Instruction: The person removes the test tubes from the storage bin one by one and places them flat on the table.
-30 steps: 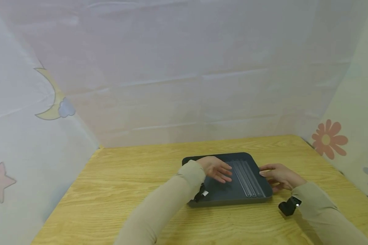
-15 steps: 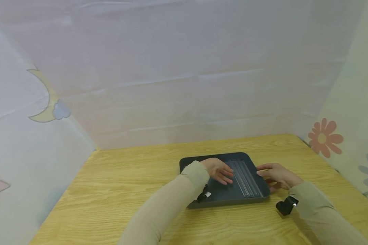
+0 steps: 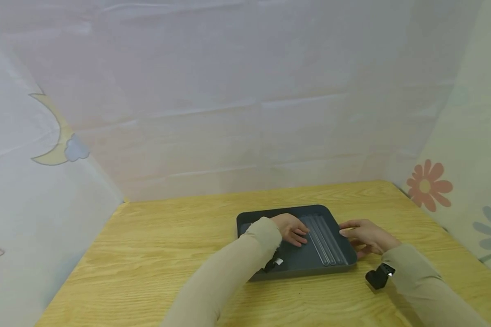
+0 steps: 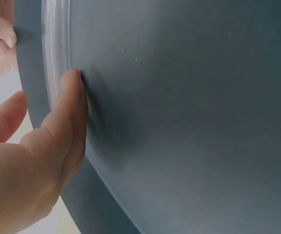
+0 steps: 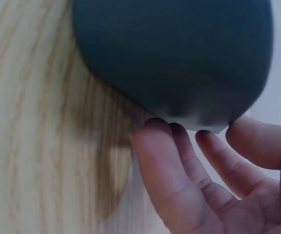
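A dark blue-grey tray (image 3: 292,268) lies on the wooden table. Three clear test tubes (image 3: 327,240) with rounded ends lie side by side along its right part. My left hand (image 3: 291,229) reaches into the tray, fingers fairly straight. In the left wrist view the fingertips (image 4: 72,80) of that hand meet the left edge of the tubes, and the thumb stands apart. At the right wall, my right hand (image 3: 368,237) holds the tray lightly. Its thumb (image 5: 257,141) is on the rim and the other fingers bend against the outer wall.
The yellowish wood table (image 3: 176,254) runs back to a pale cloth wall (image 3: 196,113). Printed cloths also enclose the left and right sides. A small black wrist camera (image 3: 378,277) hangs below the right cuff.
My left hand's fingers have bent a little more and sit closer to the tubes. The scene has shifted slightly left as the head view turned. My right hand stays at the tray's right edge.
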Motion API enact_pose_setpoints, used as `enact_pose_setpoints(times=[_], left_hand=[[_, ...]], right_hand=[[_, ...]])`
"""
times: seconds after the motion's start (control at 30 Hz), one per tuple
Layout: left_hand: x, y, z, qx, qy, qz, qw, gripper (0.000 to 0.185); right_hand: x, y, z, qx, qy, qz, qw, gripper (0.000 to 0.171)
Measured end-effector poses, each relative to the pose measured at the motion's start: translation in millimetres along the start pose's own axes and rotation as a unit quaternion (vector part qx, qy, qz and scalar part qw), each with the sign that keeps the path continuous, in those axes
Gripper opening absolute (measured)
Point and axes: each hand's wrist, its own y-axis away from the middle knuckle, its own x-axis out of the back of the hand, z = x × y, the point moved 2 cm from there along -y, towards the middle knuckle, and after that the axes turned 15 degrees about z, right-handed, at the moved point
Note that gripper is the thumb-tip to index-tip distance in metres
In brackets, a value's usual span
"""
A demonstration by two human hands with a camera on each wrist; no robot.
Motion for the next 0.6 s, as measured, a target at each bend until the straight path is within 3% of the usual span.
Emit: enact_pose_setpoints(times=[0.2,0.33,0.6], left_hand=[[-3.8,-3.9,-3.6,-0.011,0.003,0.015,0.9998,0.034],[-6.7,-7.1,-6.1,-0.018,0.001,0.047,0.9987,0.024],[-12.3,-11.9,-8.6,-0.025,0.001,0.078,0.9966,0.023]], right_hand=[[-0.5,-0.8,0.3,0.002,0.001,-0.002,1.0,0.048],[-0.9,-0.4,0.2,0.005,0.002,-0.003,1.0,0.049],[-0.3,0.4,0.6,0.005,0.002,0.004,1.0,0.048]])
